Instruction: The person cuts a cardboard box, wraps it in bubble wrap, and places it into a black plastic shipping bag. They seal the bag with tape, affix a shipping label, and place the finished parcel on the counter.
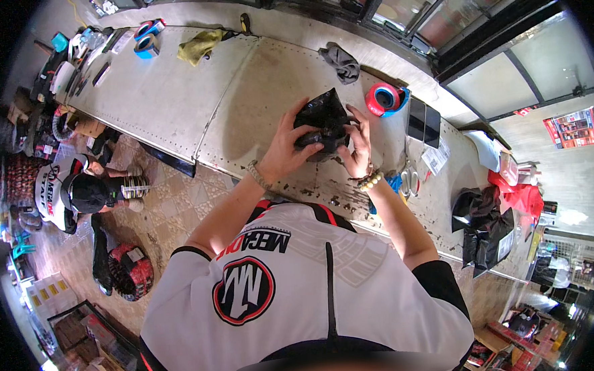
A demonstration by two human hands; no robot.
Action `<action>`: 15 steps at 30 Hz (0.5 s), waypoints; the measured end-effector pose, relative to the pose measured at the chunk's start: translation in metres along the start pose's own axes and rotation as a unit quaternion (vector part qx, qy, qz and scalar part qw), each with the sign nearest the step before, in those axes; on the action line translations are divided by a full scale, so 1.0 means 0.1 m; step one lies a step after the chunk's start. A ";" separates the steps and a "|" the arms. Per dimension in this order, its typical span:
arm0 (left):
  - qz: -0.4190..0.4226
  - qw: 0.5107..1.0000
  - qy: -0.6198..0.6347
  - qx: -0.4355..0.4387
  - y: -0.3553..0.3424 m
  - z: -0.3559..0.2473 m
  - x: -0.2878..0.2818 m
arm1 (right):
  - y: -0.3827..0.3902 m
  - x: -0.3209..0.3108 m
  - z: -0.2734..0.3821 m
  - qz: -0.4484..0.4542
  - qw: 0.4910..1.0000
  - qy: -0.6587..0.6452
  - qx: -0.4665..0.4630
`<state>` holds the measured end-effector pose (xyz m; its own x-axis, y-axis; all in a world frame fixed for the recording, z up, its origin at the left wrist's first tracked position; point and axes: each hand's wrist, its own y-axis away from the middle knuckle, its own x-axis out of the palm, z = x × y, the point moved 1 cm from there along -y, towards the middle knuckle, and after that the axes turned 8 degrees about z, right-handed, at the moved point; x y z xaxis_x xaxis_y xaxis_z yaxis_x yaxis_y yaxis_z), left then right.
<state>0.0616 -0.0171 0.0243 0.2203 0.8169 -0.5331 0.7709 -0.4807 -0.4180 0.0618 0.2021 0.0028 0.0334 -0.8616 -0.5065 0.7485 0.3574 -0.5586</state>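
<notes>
Over the worktable (239, 114), I hold a small bundle of glossy black plastic (321, 116) between both hands. It looks wrapped and creased, with a pointed corner sticking up at its far end. My left hand (287, 144) is closed on its left side, the thumb along the near edge. On the right side my right hand (358, 146) grips it with curled fingers and the thumb. What is inside the plastic is hidden. Rolls of red and blue tape (382, 100) lie just right of my right hand, and a grey cloth (341, 61) lies beyond the bundle.
Right of my right forearm are scissors (412, 182), a dark flat device (424, 122) and a paper label (435, 158). Black plastic packages (482, 224) sit at the table's right end. Far left are a yellow cloth (199, 47) and more tape (147, 45). Another person (69, 192) crouches at left.
</notes>
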 end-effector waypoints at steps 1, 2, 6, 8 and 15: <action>0.003 1.000 0.000 -0.002 0.00 0.00 0.00 | -0.06 0.01 0.02 0.001 1.000 0.016 -0.009; 0.005 1.000 0.000 -0.003 -0.01 0.00 0.00 | -0.12 0.03 0.04 0.006 0.999 0.036 -0.022; -0.014 0.997 0.067 -0.045 -0.05 0.08 0.01 | -0.27 0.07 0.07 0.041 0.997 -0.013 0.066; -0.057 0.985 0.157 -0.050 -0.08 0.12 0.00 | -0.31 0.07 0.08 0.043 0.987 -0.118 0.102; 0.104 0.951 0.234 -0.172 -0.17 0.32 -0.10 | -0.34 0.10 0.04 0.051 0.922 -0.294 0.247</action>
<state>0.0271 -0.0274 0.0130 0.5689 0.8069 -0.1591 0.8139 -0.5802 -0.0319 0.0393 0.1796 0.0193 0.3651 -0.9308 -0.0162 0.9269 0.3651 -0.0870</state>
